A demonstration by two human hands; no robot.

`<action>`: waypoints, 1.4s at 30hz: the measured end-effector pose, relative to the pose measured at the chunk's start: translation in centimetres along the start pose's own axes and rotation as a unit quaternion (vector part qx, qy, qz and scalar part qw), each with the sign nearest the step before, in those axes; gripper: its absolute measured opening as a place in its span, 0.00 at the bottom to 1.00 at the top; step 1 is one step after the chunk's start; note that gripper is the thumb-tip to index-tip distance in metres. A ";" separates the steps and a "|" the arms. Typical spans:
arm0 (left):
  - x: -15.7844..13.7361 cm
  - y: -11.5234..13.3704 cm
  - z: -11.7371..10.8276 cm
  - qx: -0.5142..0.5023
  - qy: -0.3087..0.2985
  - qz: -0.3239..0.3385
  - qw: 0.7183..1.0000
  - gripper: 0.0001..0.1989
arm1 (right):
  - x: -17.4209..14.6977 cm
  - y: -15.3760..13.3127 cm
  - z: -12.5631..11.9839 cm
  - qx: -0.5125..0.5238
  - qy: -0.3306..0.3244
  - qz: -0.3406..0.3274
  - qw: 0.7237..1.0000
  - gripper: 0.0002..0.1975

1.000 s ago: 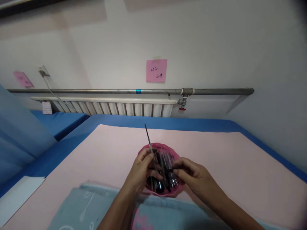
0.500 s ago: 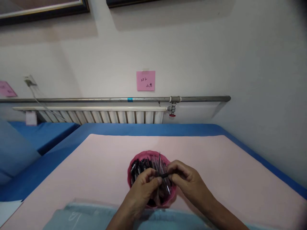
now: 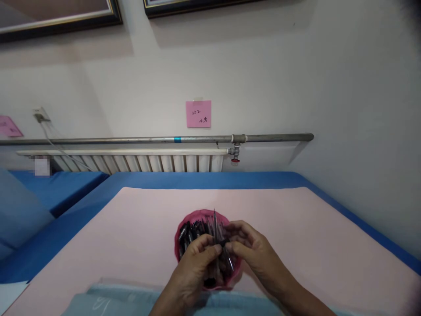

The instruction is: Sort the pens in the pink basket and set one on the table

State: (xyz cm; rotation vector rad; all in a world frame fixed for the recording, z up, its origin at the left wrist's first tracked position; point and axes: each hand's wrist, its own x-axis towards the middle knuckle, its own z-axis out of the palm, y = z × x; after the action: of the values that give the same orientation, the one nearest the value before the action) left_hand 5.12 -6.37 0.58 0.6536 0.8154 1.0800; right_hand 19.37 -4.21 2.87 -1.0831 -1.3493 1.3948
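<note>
The left hand (image 3: 194,259) and right hand (image 3: 251,248) meet over a pink bowl (image 3: 184,228) full of pens, fingers pinched together on one thin pen (image 3: 215,221) that stands nearly upright between them. The bowl sits on a pink sheet (image 3: 131,228) over a blue mattress (image 3: 204,179).

Thin dark pen (image 3: 215,224) stands near-upright, tip at 12 o'clock, over round pink basket (image 3: 181,228) packed w/ black & clear pens.

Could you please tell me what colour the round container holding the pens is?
Pink: the round plastic container of pens shows best in the head view.
</note>
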 end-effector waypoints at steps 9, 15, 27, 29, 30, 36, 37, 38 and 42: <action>-0.2 0.0 0.1 -0.010 -0.007 -0.012 1.000 0.13 | 0.4 0.7 -0.1 0.071 0.033 0.003 0.997 0.11; -0.2 -0.5 0.0 0.088 -0.059 -0.034 0.994 0.12 | 1.5 -1.0 -1.9 0.108 0.118 -0.053 0.986 0.17; -0.5 -0.4 -0.1 0.147 -0.071 -0.037 0.986 0.10 | 0.9 -1.4 -1.6 0.070 0.087 -0.041 0.993 0.15; -0.5 -0.4 -0.1 0.143 -0.071 -0.037 0.987 0.10 | 0.8 -1.5 -1.5 0.054 0.080 -0.036 0.995 0.15; -0.5 -0.4 0.0 0.141 -0.070 -0.037 0.987 0.10 | 0.8 -1.5 -1.5 0.048 0.076 -0.035 0.995 0.14; -0.6 -0.4 0.1 0.121 -0.077 -0.040 0.989 0.11 | 0.9 -0.9 -1.2 0.064 0.064 -0.031 0.995 0.15; -0.6 -0.4 0.1 0.120 -0.081 -0.037 0.989 0.11 | 1.0 -0.7 -1.2 0.069 0.060 -0.028 0.995 0.16; -0.5 -0.4 0.2 0.120 -0.084 -0.036 0.989 0.11 | 1.0 -0.6 -1.3 0.073 0.057 -0.025 0.995 0.16; -0.5 -0.3 0.5 0.126 -0.079 -0.031 0.988 0.12 | 1.2 -0.2 -1.2 0.079 0.056 -0.019 0.995 0.17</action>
State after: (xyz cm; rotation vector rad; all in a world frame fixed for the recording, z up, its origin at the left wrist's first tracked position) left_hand 5.54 -7.02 0.72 0.9098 0.8347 0.8643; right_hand 20.32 -2.80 3.00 -1.0098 -1.1543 1.3678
